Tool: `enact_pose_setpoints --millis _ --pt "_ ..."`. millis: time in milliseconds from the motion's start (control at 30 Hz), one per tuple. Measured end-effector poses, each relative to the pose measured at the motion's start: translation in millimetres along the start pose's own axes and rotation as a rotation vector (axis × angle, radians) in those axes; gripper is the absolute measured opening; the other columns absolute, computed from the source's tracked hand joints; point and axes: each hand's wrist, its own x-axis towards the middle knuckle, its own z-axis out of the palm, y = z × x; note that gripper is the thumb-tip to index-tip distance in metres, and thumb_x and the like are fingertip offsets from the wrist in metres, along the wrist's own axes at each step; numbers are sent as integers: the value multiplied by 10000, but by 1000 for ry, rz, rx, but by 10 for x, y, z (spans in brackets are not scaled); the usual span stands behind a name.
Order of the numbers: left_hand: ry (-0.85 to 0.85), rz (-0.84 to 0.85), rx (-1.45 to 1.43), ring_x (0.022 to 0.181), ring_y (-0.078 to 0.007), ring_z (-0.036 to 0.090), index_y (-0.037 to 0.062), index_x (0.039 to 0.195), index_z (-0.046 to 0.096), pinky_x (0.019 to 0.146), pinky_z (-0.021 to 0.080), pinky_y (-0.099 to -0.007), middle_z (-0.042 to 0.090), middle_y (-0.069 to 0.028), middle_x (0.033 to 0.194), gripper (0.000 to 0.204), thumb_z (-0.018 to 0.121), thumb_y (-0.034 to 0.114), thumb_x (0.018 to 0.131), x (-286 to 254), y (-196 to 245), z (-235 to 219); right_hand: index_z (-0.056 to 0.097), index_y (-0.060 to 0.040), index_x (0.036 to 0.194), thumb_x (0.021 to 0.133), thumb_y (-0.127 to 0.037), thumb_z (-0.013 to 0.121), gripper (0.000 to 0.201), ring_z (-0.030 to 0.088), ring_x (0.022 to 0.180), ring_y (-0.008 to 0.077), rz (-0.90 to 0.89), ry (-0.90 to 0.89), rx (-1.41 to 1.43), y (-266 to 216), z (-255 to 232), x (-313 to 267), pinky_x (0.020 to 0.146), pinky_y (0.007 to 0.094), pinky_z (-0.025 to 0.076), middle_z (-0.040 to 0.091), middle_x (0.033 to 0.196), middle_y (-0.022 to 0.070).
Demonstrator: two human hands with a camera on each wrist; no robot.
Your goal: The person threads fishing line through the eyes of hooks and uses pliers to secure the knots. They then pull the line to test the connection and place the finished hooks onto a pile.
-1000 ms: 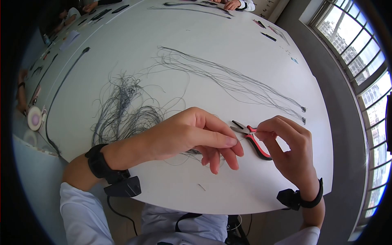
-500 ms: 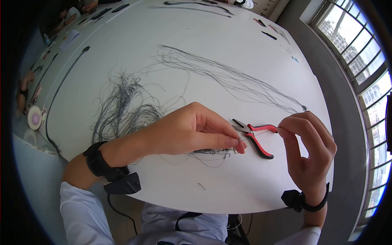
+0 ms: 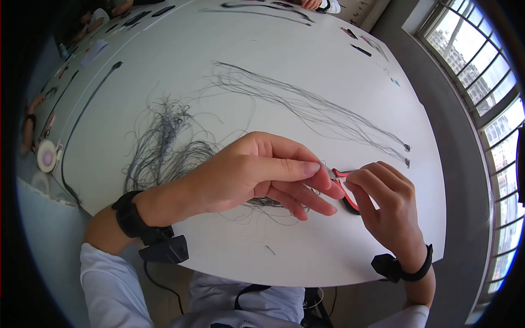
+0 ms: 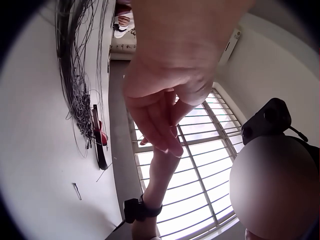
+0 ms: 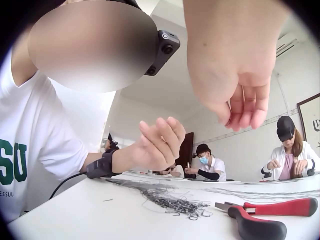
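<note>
My left hand [image 3: 268, 172] is raised over the table, thumb and forefinger pinching a thin dark strand [image 3: 324, 163], while its other fingers spread loosely below. Close by on the right, my right hand [image 3: 385, 202] pinches with thumb and forefinger at the same fine strand, which hardly shows between the hands. Red-and-black pliers [image 3: 350, 206] lie under and between the hands, jaws apart in the right wrist view. A tangled bundle of dark strands [image 3: 164, 136] spreads on the left, partly hidden by my left forearm; its curly, knotted ends [image 5: 182, 206] lie near the pliers.
A longer, looser bundle of strands [image 3: 306, 98] lies across the table [image 3: 219, 257] beyond my hands, knotted at its right end. A short offcut [image 3: 270, 250] lies near the front edge. A black pen-like tool [image 3: 361, 50] is far right. Other people sit at the far side.
My right hand went out to the right, drawing the strand straight, then came back in towards the left hand. The left hand's lower fingers have spread. The pliers stay put.
</note>
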Motion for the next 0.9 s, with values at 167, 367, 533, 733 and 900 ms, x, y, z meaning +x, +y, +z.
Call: enact_pose_setpoints --millis 167,367,533,733,900 --pt "72 91 -170 1075 -273 575 -49 948 577 893 482 -341 554 -228 1175 235 420 126 947 84 -193 -63 541 -23 793 650 18 620 169 514 610 178 -163 -73 34 -136 253 -116 489 299 434 474 683 38" --pt "165 24 158 985 -192 605 -64 1056 584 884 480 -299 609 -176 1086 258 475 136 935 63 -223 27 527 -15 808 670 -16 605 159 516 611 175 -231 -61 69 -293 264 -50 478 290 431 476 692 46" --pt "153 -3 269 895 -154 619 -60 1053 602 836 491 -263 649 -122 962 242 528 123 912 47 -237 28 556 2 809 695 25 673 165 582 581 240 -1 -94 250 -395 116 33 497 314 468 583 716 98" --pt "185 7 290 874 -168 621 -64 1026 608 815 491 -286 643 -142 961 246 494 123 914 42 -239 23 560 -6 802 692 26 669 157 560 550 227 -44 -210 239 -381 117 -20 477 304 451 550 666 82" --pt "254 126 -83 907 -242 610 -40 890 599 871 460 -338 625 -175 970 234 434 127 896 22 -165 -72 523 -29 798 656 10 611 171 487 527 175 -69 -182 48 -262 169 -112 436 299 403 454 653 40"
